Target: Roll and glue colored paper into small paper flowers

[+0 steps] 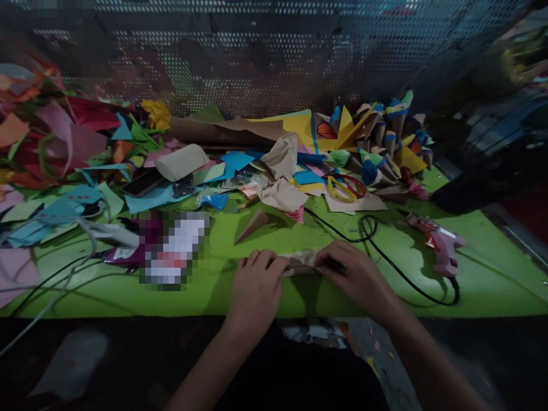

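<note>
My left hand (257,288) and my right hand (357,274) rest on the green table cover (214,291) near its front edge. Between them lies a rolled piece of brown paper (302,261). Both hands have their fingers curled onto its ends and grip it. A small brown paper cone (252,224) lies just behind the hands.
A pink glue gun (440,245) with a black cord (385,257) lies at the right. Red and yellow scissors (345,187) sit behind. Heaps of coloured paper scraps and several paper cones (385,142) cover the back. Cables lie at the left.
</note>
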{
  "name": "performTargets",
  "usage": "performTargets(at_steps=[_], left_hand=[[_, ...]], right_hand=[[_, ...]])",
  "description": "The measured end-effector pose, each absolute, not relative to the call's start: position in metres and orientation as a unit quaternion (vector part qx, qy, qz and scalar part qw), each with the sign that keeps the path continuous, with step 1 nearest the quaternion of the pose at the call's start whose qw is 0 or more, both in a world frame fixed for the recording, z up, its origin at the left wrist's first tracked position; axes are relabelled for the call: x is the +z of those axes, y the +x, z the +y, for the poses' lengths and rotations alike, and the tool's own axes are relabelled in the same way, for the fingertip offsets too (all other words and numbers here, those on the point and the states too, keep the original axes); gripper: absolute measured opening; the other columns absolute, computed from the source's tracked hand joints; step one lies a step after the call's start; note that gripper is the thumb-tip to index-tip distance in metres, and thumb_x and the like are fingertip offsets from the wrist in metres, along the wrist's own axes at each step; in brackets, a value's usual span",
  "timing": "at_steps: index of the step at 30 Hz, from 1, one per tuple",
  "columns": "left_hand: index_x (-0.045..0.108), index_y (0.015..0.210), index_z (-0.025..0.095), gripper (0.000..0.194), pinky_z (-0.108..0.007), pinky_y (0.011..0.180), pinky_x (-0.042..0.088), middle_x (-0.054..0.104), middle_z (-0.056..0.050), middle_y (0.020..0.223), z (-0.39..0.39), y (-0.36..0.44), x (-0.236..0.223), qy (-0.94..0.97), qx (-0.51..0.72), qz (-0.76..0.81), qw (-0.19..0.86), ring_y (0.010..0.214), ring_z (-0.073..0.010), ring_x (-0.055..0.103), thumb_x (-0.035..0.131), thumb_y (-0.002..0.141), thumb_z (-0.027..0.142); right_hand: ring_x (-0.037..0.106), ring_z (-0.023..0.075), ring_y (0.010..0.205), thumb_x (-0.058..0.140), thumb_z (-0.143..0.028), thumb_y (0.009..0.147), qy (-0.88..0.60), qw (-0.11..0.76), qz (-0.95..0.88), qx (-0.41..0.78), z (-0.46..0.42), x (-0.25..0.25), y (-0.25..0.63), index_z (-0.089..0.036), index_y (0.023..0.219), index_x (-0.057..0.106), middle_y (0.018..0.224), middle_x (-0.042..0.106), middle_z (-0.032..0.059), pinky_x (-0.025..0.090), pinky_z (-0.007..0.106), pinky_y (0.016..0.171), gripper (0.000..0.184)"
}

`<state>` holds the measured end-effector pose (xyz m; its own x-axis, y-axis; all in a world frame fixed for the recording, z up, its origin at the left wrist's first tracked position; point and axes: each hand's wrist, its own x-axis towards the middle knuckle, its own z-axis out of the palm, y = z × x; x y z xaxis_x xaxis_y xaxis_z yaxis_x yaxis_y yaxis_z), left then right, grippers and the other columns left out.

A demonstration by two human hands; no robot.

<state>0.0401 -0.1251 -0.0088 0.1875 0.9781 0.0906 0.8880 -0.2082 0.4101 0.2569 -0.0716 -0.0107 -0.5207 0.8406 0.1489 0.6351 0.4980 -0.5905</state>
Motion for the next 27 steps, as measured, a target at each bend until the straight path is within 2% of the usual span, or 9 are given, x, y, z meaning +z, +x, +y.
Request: performTargets(at_steps=[3, 7, 11, 14, 20, 27], left_hand=[[0.066, 0.100, 0.022, 0.027, -0.038, 0.077, 0.043, 0.064, -0.004, 0.100, -0.128, 0.038, -0.010, 0.766, 0.184, 0.603, 0.129, 0.095, -0.0233, 0.055, 0.054, 0.087, 0.001], [0.066, 0.103, 0.022, 0.018, -0.040, 0.081, 0.044, 0.064, -0.005, 0.103, -0.133, 0.034, -0.012, 0.770, 0.222, 0.584, 0.128, 0.098, -0.0247, 0.055, 0.059, 0.090, 0.012], [0.065, 0.096, 0.020, 0.007, -0.039, 0.080, 0.044, 0.065, -0.005, 0.099, -0.136, 0.032, -0.014, 0.771, 0.228, 0.578, 0.142, 0.094, -0.0232, 0.055, 0.060, 0.093, 0.019], [0.065, 0.093, 0.019, 0.008, -0.038, 0.078, 0.042, 0.066, -0.004, 0.096, -0.134, 0.032, -0.012, 0.769, 0.227, 0.578, 0.150, 0.091, -0.0222, 0.055, 0.058, 0.095, 0.020], [0.063, 0.095, 0.022, 0.009, -0.038, 0.077, 0.039, 0.067, -0.001, 0.093, -0.127, 0.038, -0.008, 0.751, 0.207, 0.610, 0.148, 0.089, -0.0218, 0.056, 0.056, 0.095, 0.016], [0.066, 0.099, 0.022, 0.027, -0.037, 0.076, 0.041, 0.065, -0.003, 0.098, -0.131, 0.037, -0.011, 0.764, 0.199, 0.603, 0.115, 0.093, -0.0226, 0.055, 0.055, 0.087, 0.001]], right_hand=[[0.063, 0.0197, 0.085, 0.062, -0.012, 0.091, -0.404, 0.239, -0.853, 0.229, -0.073, -0.015, 0.260, -0.021, 0.090, 0.069, 0.088, 0.068, 0.0041, 0.046, 0.030, 0.075, 0.012], [0.062, 0.0218, 0.089, 0.066, -0.019, 0.091, -0.386, 0.229, -0.868, 0.215, -0.076, -0.016, 0.264, -0.022, 0.096, 0.070, 0.092, 0.069, 0.0057, 0.046, 0.032, 0.077, 0.007], [0.062, 0.0210, 0.086, 0.063, -0.018, 0.092, -0.393, 0.214, -0.864, 0.231, -0.077, -0.011, 0.265, -0.022, 0.089, 0.070, 0.087, 0.068, 0.0047, 0.045, 0.031, 0.075, 0.008], [0.062, 0.0200, 0.083, 0.065, -0.017, 0.091, -0.408, 0.197, -0.855, 0.253, -0.075, -0.006, 0.262, -0.021, 0.085, 0.069, 0.084, 0.067, 0.0037, 0.044, 0.030, 0.072, 0.008], [0.062, 0.0193, 0.080, 0.066, -0.012, 0.087, -0.449, 0.190, -0.840, 0.237, -0.071, -0.007, 0.255, -0.021, 0.084, 0.067, 0.082, 0.068, 0.0019, 0.043, 0.030, 0.070, 0.009], [0.062, 0.0202, 0.084, 0.065, -0.017, 0.091, -0.405, 0.236, -0.858, 0.211, -0.072, -0.015, 0.261, -0.021, 0.088, 0.069, 0.087, 0.068, 0.0043, 0.044, 0.032, 0.076, 0.006]])
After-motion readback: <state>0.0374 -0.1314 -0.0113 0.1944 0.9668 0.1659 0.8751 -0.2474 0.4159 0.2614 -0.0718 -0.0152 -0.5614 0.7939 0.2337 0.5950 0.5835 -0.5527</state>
